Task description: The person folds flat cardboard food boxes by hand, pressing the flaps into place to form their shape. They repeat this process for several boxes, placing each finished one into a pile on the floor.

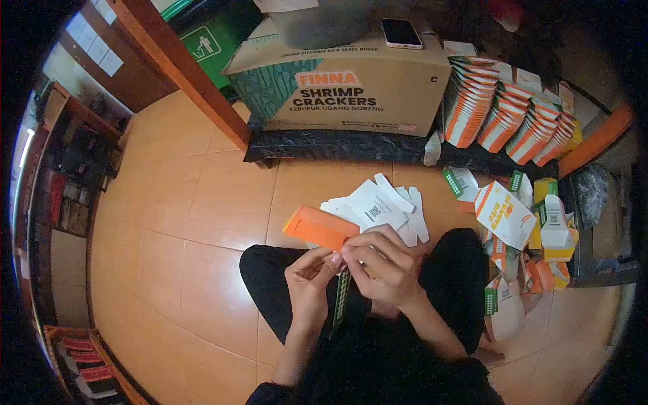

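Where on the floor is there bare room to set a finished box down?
Bare tile lies left of the orange box both hands hold, up to the shrimp cracker carton. Right is crowded: loose flat cartons, folded boxes, stacks.

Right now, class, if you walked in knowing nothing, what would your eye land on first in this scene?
First, the two hands: the left hand and right hand meet at centre, folding an orange carton over the person's lap. Behind, a large cardboard box printed "FINNA SHRIMP CRACKERS" sits at the top, with a phone on it. To its right stand rows of flat orange-and-white cartons.
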Tool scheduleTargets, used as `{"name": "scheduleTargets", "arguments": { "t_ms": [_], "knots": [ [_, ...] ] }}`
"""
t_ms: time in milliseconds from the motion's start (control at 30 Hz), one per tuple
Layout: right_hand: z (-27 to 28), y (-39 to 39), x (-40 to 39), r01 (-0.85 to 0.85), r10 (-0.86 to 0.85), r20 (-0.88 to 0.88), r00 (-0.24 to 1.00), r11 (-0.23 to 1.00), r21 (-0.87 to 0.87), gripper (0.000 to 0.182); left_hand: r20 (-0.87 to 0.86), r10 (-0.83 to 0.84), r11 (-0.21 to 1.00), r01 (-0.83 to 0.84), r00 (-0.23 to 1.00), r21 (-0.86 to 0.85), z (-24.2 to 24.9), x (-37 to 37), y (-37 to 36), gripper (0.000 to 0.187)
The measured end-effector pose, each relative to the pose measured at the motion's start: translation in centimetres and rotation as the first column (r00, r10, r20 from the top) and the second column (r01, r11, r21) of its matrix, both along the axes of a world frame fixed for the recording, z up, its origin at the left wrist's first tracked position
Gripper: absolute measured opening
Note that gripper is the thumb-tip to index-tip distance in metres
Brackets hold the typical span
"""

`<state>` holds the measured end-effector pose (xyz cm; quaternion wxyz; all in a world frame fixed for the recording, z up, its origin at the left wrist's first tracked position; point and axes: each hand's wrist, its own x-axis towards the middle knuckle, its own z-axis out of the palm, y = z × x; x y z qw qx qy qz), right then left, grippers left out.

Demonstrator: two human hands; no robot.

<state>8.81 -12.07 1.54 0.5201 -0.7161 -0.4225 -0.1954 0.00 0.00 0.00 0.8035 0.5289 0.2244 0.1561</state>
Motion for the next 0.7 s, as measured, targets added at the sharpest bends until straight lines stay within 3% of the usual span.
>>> {"name": "scheduleTargets", "arguments": {
  "t_ms": [167,267,467,567,700],
  "knots": [
    [-0.4,-0.1,0.6,0.044,-0.042,-0.046,0.998,0.998,0.047,0.016,-0.003,0.024,0.994,-0.024,1.0,-0.107,0.9,0.6,-1.0,0.021],
    [-0.2,-0.4,0.6,-0.009,0.027,-0.192,0.981,0.995,0.096,0.015,-0.002,0.016,0.994,-0.016,1.0,-0.111,1.0,0.4,-1.3,0.02],
    [-0.7,-0.4,0.3,0.009,0.031,-0.299,0.954,0.991,0.131,0.014,-0.034,0.065,0.992,-0.069,0.997,-0.105,0.7,0.6,-2.2,0.019],
    [-1.1,-0.5,0.5,-0.049,0.074,-0.295,0.953,0.995,0.09,0.013,-0.008,0.1,0.989,-0.101,0.995,-0.106,-0.1,0.4,-2.2,0.019],
    [-0.8,-1.6,1.3,-0.274,0.245,-0.319,0.916,0.961,-0.046,0.012,-0.001,0.124,0.98,-0.122,0.992,-0.157,0.2,0.6,-1.9,0.022]
  ]
}}
